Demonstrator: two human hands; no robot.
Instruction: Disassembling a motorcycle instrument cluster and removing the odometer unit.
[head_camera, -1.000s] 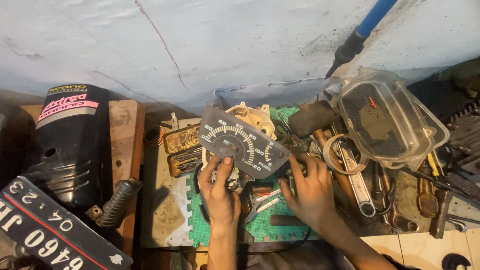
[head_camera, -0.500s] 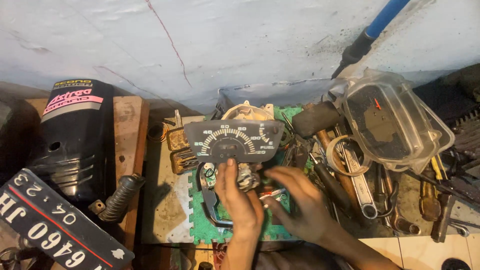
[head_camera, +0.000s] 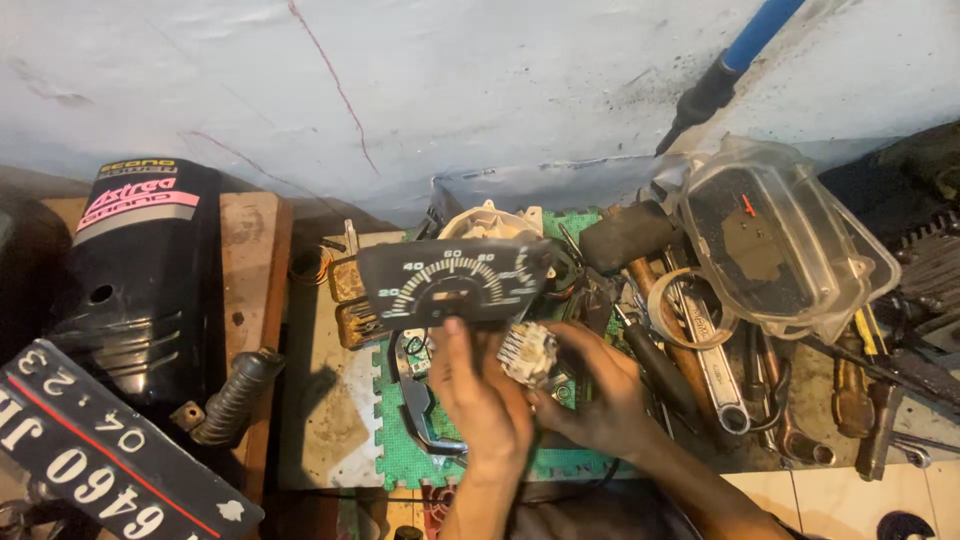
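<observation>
Fingers of left hand (head_camera: 487, 400) curl up round the bottom edge of the speedometer face (head_camera: 455, 283), gripping it upright w/ dial toward the camera. Right hand (head_camera: 590, 385) sits just right of the left, fingers closed on a small white gear part (head_camera: 528, 352) right below the dial face. Dial is held above the green foam mat (head_camera: 400, 440), in front of the cream meter housing (head_camera: 490, 222). Right of the dial: black mallet head (head_camera: 628, 235), wrenches (head_camera: 715, 370), clear meter cover (head_camera: 790, 245). Left of the dial: black fairing panel (head_camera: 140, 270) & black number plate (head_camera: 95, 455).
</observation>
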